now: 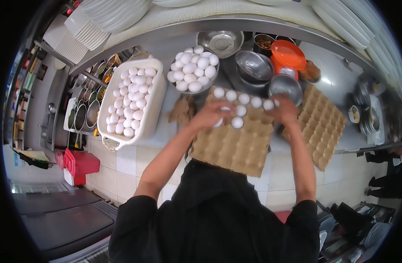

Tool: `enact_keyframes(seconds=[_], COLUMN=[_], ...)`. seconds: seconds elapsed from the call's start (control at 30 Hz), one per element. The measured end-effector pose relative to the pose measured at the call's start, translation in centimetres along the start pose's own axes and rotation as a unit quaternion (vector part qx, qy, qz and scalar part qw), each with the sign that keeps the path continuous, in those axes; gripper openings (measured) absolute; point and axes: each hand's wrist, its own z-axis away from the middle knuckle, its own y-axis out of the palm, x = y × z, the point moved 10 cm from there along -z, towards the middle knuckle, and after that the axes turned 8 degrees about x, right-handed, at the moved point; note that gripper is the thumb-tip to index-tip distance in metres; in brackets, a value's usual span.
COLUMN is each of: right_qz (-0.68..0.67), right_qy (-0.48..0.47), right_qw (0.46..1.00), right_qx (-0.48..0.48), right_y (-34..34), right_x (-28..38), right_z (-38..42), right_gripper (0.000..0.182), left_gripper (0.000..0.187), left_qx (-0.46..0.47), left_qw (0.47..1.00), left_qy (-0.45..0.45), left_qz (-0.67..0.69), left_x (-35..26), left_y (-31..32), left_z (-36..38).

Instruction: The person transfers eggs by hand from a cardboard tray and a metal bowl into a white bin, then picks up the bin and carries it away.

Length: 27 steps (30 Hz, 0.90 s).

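Note:
A brown cardboard egg tray [229, 149] lies in front of me, with several white eggs [240, 110] in its far rows. Over its left side, my left hand [212, 115] has its fingers curled around eggs that show between them; how firmly it grips them is hard to see. My right hand [285, 109] is at the tray's far right corner, fingers bent round a white egg [276, 103] that they partly hide. Left of the tray, a bowl heaped with white eggs [190, 68] stands beside a long cream-coloured tub [156, 65] holding many more.
A second cardboard tray [321, 127] lies at the right, near metal bowls [254, 65] and an orange-topped scale [288, 55]. Crumpled brown material [182, 109] sits left of my tray. Stacked white plates [115, 13] fill the shelf above. People in dark clothes stand at far right.

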Motion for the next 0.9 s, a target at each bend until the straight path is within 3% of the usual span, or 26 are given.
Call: enact_keyframes(seconds=[0.07,0.1,0.17,0.23,0.3,0.4,0.5,0.63,0.67,0.77,0.9], right_qz=[-0.107,-0.280,-0.466,-0.637,-0.694,-0.693,-0.634,-0.498,-0.429,-0.390,-0.302], right_qy=[-0.020,0.068,0.150,0.132,0.123,0.103,0.088,0.025,-0.005,-0.092,-0.218], right_qw=[0.993,0.958,0.872,0.760,0.709,0.713,0.768,0.867,0.903,0.916,0.926], right_qx=[-0.045,0.003,0.009,-0.014,-0.016,-0.026,-0.021,-0.002,0.005,0.015,-0.055], right_y=[-0.2,-0.2,0.7,0.6,0.1,-1.2,-1.8,-1.3,-1.7,0.1,3.9], right_x=[-1.5,-1.8,-3.1,-2.2,-0.9,2.3,5.5,12.2,15.4,25.1,39.0], right_z=[0.1,0.6,1.6,2.3,2.8,3.2,2.2,-1.1,-2.1,-6.3,-11.7], right_gripper=[0.058,0.056,0.045,0.035,0.033,0.030,0.030,0.043,0.045,0.047,0.050], left_gripper=[0.032,0.033,0.039,0.036,0.036,0.037,0.039,0.051,0.052,0.053,0.051], left_qx=[-0.026,-0.040,0.019,-0.034,-0.068,-0.049,-0.028,-0.062,-0.116,-0.245,-0.391], left_qw=[0.937,0.861,0.835,0.790,0.758,0.766,0.820,0.927,0.933,0.931,0.866], left_qy=[0.078,0.109,0.057,0.056,0.025,0.038,0.061,0.001,-0.007,0.016,-0.057], left_qz=[-0.339,-0.496,-0.546,-0.610,-0.649,-0.640,-0.569,-0.369,-0.341,-0.270,-0.308], left_x=[-3.0,-4.3,-3.5,-1.8,-0.5,-1.0,-2.4,-6.9,-8.6,-9.3,-7.0], left_y=[2.0,3.5,5.4,6.5,7.3,7.3,5.7,-1.8,-4.6,-13.3,-23.4], left_z=[0.1,0.3,-0.8,-1.9,-2.9,-3.0,-1.5,5.3,8.1,15.5,23.6])
